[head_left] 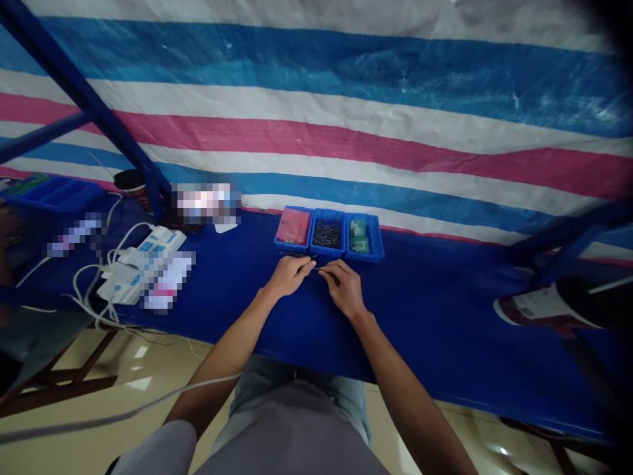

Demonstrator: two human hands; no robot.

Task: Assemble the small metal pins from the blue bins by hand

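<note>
My left hand (289, 275) is closed in a pinch just in front of the blue bins, and whatever its fingertips hold is too small to make out. Close beside it, my right hand (345, 285) pinches a thin rod-like piece (317, 268), whose tip points toward the left fingertips. Behind the hands stand three small blue bins in a row. The left bin holds pink-red packets (293, 226), the middle one many dark metal screws or pins (326, 234), and the right one small green-and-clear bags (359, 236).
White power strips (143, 264) with tangled cables lie left on the blue table (420, 316). A cup (132, 181) stands behind them; another cup (546, 307) is at the right. Blue frame posts (111, 122) rise at the sides. Another person sits far left, near a blue tray (54, 193).
</note>
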